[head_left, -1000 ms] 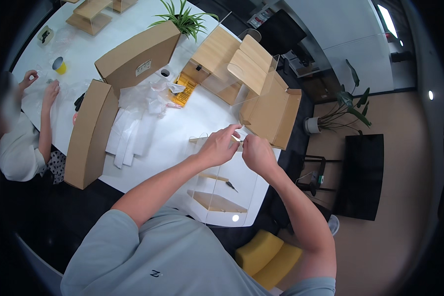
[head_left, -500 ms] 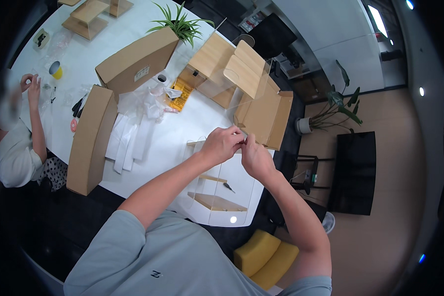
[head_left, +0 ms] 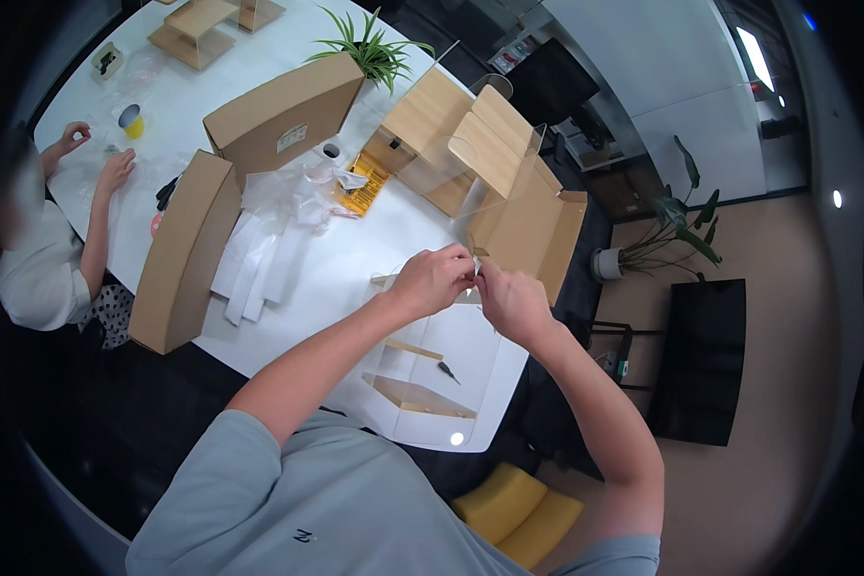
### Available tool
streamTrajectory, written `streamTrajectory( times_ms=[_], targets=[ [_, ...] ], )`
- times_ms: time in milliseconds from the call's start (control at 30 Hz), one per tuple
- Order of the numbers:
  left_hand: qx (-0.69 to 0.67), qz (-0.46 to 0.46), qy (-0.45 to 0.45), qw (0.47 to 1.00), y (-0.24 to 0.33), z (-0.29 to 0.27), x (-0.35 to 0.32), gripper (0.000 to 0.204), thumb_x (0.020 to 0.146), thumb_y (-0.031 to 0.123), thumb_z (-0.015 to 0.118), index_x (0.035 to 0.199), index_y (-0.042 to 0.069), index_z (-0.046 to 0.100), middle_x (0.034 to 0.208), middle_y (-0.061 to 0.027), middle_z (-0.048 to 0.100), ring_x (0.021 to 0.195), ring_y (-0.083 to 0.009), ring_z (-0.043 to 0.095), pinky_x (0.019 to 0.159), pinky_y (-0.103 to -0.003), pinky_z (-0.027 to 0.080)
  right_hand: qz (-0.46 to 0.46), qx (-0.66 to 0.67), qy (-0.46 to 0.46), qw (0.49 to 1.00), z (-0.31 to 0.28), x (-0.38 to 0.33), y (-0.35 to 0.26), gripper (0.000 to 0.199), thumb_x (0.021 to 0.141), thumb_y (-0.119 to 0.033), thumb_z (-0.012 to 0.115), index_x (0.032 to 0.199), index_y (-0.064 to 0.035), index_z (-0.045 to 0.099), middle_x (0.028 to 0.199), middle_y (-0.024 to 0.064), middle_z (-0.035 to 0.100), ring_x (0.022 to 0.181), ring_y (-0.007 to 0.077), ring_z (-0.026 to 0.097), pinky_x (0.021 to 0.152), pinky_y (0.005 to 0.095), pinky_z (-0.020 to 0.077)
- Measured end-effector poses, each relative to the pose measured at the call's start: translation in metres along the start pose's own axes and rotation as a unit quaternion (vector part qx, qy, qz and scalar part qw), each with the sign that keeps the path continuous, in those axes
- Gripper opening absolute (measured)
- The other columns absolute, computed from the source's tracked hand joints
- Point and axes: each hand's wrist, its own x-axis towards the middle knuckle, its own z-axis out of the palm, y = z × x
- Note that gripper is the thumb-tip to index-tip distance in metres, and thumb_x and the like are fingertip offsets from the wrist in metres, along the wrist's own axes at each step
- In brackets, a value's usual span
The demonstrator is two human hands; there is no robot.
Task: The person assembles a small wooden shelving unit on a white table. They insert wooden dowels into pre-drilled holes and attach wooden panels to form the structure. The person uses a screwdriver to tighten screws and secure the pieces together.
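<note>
My left hand (head_left: 434,282) and my right hand (head_left: 515,305) meet above the near part of the table, fingertips pinched. Between them is a small whitish piece (head_left: 476,267), too small and covered to name. Below the hands stands an assembly of clear panels and pale wood boards (head_left: 419,396). A small dark tool with a thin pointed tip, like a screwdriver (head_left: 446,370), lies by it. Past my hands, a larger wood and clear-panel unit (head_left: 430,120) stands beside an open cardboard box (head_left: 538,230).
Cardboard boxes (head_left: 184,252) stand at the left of the white table (head_left: 341,322), near crumpled plastic wrap (head_left: 288,202) and a yellow packet (head_left: 365,187). Another person's hand (head_left: 117,171) is at the far left, near a cup (head_left: 132,121). A yellow chair (head_left: 514,514) sits below the table edge.
The view has shifted slightly. My right hand has turned a little and its fingers spread lower, the whitish piece showing more between my fingertips. The other person's hands have moved apart and down.
</note>
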Motion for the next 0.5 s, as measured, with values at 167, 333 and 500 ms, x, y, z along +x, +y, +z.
streamTrajectory(
  times_ms=[167,333,500],
  targets=[
    [-0.076,-0.082,-0.013,0.994,0.002,0.001,-0.009,0.029,0.092,0.016,0.078,0.117,0.007,0.066,0.116,-0.0117,0.072,0.100,-0.0318,0.074,0.088,-0.043,0.058,0.059,0.084,0.018,0.994,0.017,-0.001,0.005,0.022,0.104,-0.020,0.058,0.099,-0.0014,0.068,0.081,0.0233,0.073,0.077,0.0437,0.072,0.072,0.0557,0.0554],
    [-0.148,-0.216,-0.052,0.964,-0.011,0.006,-0.018,0.045,0.098,0.031,0.070,0.134,0.008,0.057,0.124,-0.0174,0.072,0.115,-0.0379,0.069,0.100,-0.045,0.053,0.046,0.115,0.040,0.992,0.000,-0.007,0.006,0.019,0.103,-0.019,0.061,0.097,-0.0022,0.070,0.083,0.0219,0.073,0.077,0.0439,0.071,0.072,0.0545,0.0552],
    [-0.156,-0.208,-0.073,0.963,-0.014,0.006,-0.018,0.038,0.101,0.035,0.064,0.127,0.007,0.058,0.118,-0.0183,0.073,0.112,-0.0361,0.069,0.097,-0.043,0.053,-0.034,0.063,0.028,0.997,-0.010,-0.006,0.012,0.016,0.099,-0.016,0.065,0.091,-0.0023,0.069,0.083,0.0183,0.071,0.079,0.0408,0.070,0.072,0.0509,0.0553]
  ],
)
